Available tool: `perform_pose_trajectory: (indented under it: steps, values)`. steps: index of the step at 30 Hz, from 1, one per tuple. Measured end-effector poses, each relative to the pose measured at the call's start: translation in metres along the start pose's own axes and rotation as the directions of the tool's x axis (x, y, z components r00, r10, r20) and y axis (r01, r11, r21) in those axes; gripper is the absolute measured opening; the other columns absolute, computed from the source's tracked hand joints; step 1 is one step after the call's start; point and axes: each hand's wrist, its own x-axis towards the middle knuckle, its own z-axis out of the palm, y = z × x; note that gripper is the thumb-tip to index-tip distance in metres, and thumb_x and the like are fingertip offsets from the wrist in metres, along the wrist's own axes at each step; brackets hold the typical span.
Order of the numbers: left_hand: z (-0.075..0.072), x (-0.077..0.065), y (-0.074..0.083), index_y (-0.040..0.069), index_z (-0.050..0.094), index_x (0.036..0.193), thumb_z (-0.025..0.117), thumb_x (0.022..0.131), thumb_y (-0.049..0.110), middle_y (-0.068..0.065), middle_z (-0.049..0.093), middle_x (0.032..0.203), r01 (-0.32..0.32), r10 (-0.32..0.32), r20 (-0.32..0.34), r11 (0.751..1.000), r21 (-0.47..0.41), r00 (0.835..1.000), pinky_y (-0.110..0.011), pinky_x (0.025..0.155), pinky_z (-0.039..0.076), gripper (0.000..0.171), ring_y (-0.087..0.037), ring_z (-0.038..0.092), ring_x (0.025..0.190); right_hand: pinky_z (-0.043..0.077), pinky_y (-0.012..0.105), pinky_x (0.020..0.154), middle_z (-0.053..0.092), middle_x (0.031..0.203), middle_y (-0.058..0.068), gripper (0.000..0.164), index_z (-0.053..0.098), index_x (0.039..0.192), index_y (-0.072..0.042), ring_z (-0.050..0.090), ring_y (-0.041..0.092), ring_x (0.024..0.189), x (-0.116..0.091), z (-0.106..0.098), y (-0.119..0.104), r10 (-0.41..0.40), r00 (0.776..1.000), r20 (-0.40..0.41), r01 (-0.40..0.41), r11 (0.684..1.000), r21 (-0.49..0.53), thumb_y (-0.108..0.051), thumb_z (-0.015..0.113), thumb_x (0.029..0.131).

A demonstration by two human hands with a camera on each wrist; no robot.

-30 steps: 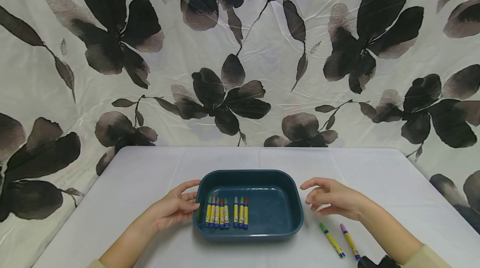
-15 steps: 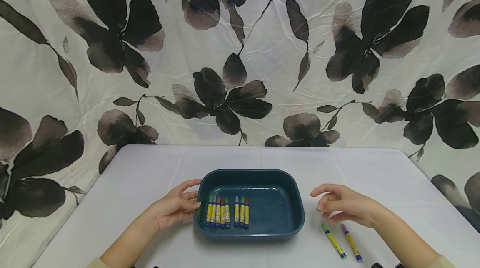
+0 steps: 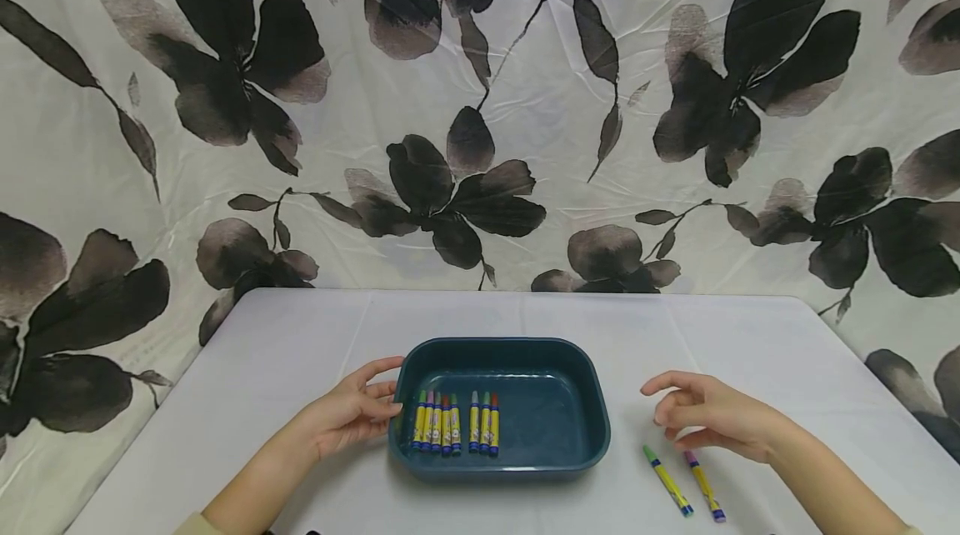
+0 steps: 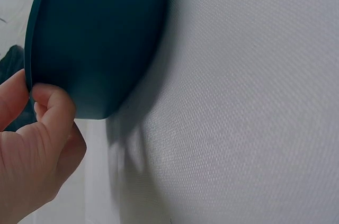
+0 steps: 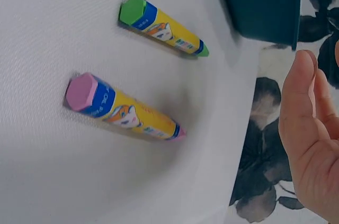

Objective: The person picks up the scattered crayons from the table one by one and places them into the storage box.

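Note:
My left hand grips the left end of a dark teal tray, thumb and fingers at its rim, as the left wrist view also shows. Inside the tray, several oil pastels stand side by side near the left end, and three more form a row to their right. Over the table right of the tray, my right hand hovers with loosely bent fingers and nothing in them. Below it lie a green oil pastel and a pink oil pastel, both in yellow and blue wrappers.
A white cloth covers the table under the tray. Behind its far edge hangs a pale curtain printed with dark flowers.
My right hand has drawn back to the right, away from the tray, and now hovers above the two loose pastels. The left hand keeps its grip on the tray.

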Motion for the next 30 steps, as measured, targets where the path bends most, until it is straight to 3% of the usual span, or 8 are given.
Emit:
perform_pose_trajectory:
  steps: [14, 30]
  values:
    - [0.000, -0.001, -0.003, 0.006, 0.009, 0.147, 0.051, 0.085, -0.016, -0.011, 0.046, 0.114, -0.007, 0.007, 0.000, 1.000, 0.011, 1.000, -0.029, 0.078, 0.048, 0.078, -0.018, 0.053, 0.094, 0.049, 0.034, 0.072, 0.063, 0.086, 0.002, 0.028, 0.050, 0.118, -0.006, 0.056, 0.019, 0.082, -0.022, -0.021, 0.013, 0.004, 0.999, -0.044, -0.007, 0.998, -0.061, -0.008, 0.056, 0.090]
    - [0.000, -0.003, -0.007, 0.006, 0.009, 0.147, 0.049, 0.085, -0.017, -0.012, 0.044, 0.113, -0.013, 0.013, 0.001, 1.000, 0.003, 1.000, -0.028, 0.076, 0.049, 0.077, -0.017, 0.053, 0.093, 0.050, 0.027, 0.067, 0.063, 0.087, 0.000, 0.026, 0.052, 0.116, -0.008, 0.057, 0.013, 0.076, -0.030, -0.027, 0.043, 0.024, 1.000, 0.013, -0.025, 0.999, 0.026, -0.005, 0.054, 0.091]
